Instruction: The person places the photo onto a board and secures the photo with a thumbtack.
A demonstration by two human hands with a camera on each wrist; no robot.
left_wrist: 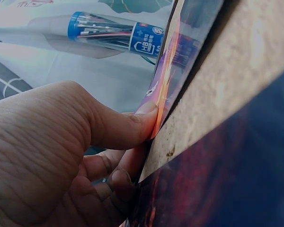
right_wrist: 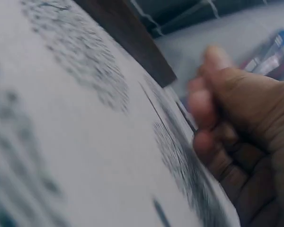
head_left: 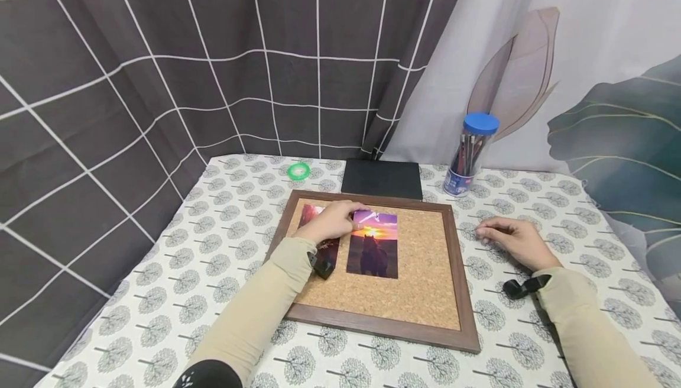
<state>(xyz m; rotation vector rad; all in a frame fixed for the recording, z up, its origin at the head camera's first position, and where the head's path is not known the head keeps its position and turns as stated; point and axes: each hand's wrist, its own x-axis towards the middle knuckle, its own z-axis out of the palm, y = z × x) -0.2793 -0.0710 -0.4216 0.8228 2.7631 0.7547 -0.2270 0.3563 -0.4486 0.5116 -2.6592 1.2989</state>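
In the head view, my left hand [head_left: 332,222] is at the upper left corner of a sunset photo with a horse silhouette [head_left: 372,258]. The left wrist view has the thumb of my left hand [left_wrist: 71,127] on the photo's face near its edge, pinching it; the fingertips behind are partly hidden. Beneath it lies a cork board [head_left: 425,270] in a brown wooden frame. A second, reddish photo [head_left: 331,252] is on the board at the left, partly covered by the hand and wrist. My right hand [head_left: 518,240], fingers loosely curled, hovers right of the frame with nothing visible in it.
A green tape roll [head_left: 298,171] lies at the back left. Behind the frame there is a flat black box [head_left: 381,179]. A clear pencil jar with a blue lid [head_left: 470,154] stands at the back right. A tree-patterned cloth [head_left: 213,264] covers the table.
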